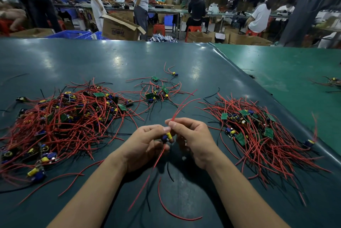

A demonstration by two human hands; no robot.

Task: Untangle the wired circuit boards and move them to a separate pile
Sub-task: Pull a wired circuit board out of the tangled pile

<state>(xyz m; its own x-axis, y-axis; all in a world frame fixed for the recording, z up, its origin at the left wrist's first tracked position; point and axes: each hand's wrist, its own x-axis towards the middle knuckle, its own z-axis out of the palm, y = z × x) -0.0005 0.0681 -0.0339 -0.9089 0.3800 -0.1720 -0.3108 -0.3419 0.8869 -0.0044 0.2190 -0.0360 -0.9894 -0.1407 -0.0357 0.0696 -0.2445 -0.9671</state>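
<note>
Open cardboard box and blue crates beyond counter, upper frame; contents not visible. Centre frame: left hand grips one wired circuit board; right hand pinches its red wires. Tangled pile left, separate pile right.

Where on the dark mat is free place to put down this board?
Bare mat lies beyond the left pile and middle cluster. Between the piles, loose wires and both hands crowd it. The right pile is dense.
</note>
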